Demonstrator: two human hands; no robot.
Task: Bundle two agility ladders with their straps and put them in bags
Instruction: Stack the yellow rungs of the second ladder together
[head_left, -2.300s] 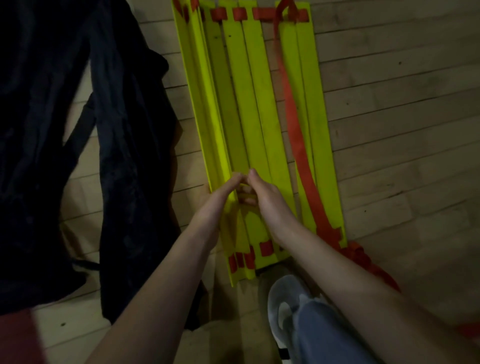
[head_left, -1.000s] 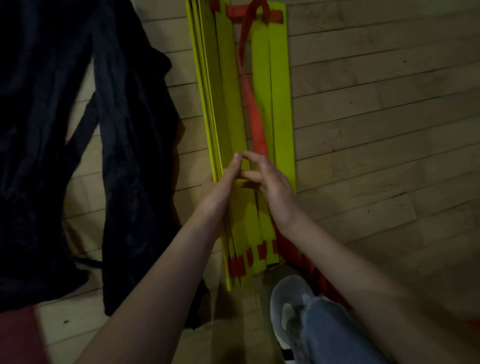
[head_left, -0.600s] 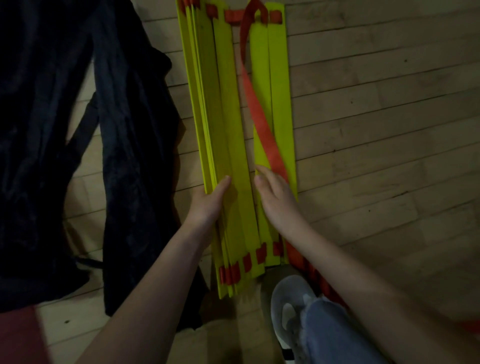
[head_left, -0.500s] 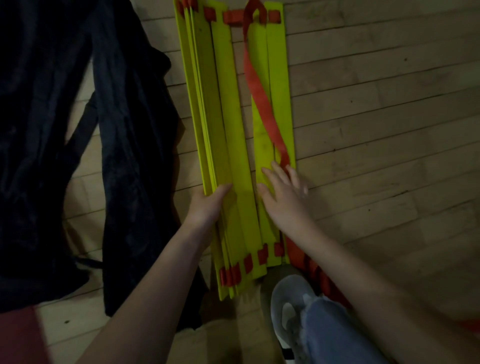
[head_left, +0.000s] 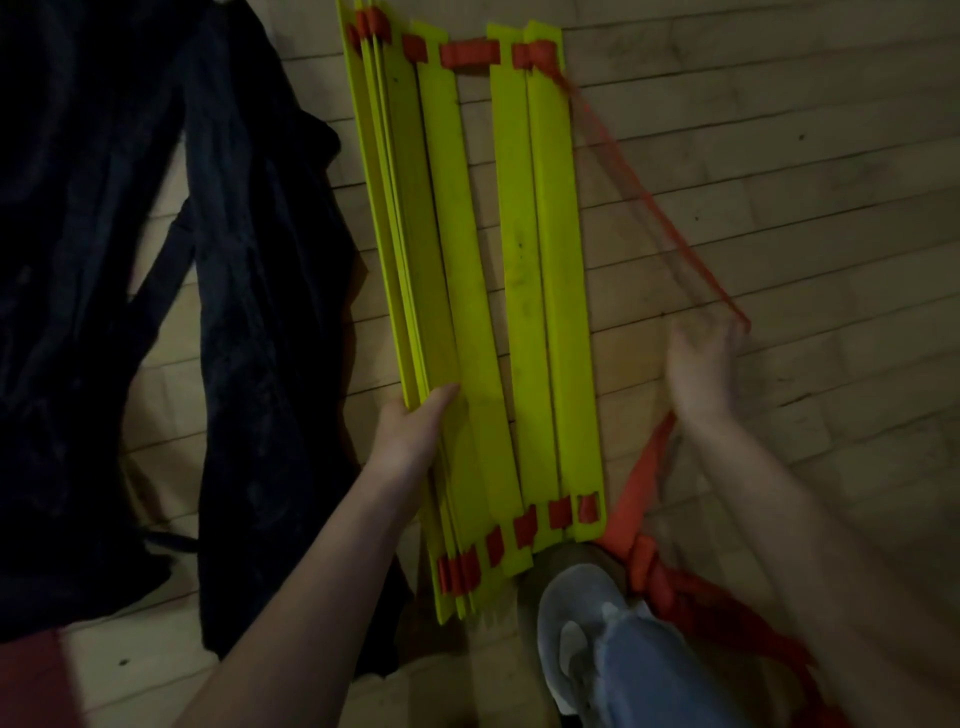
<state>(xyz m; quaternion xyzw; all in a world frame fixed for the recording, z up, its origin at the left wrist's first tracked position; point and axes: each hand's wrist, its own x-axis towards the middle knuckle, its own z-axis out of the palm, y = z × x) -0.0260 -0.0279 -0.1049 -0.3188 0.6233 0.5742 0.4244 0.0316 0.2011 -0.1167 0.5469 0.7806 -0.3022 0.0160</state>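
A yellow agility ladder (head_left: 462, 270) lies folded on the wooden floor, its flat rungs side by side and joined by red webbing at both ends. My left hand (head_left: 410, 426) grips the stacked rungs at the left edge of the bundle. To the right of the ladder, my right hand (head_left: 701, 364) is blurred and holds a loose red strap (head_left: 623, 161) that runs taut from the ladder's far right corner. More red strap (head_left: 644, 483) trails down to a knot near my foot.
A large black bag (head_left: 156, 312) lies spread on the floor left of the ladder. My grey shoe (head_left: 576, 623) and blue trouser leg stand at the ladder's near end. Bare wooden floorboards (head_left: 805, 182) stretch to the right.
My right hand has left the rungs and swung right, pulling the red strap off the ladder and out to the side. The two right rungs have spread apart from the stack. My left hand stays put.
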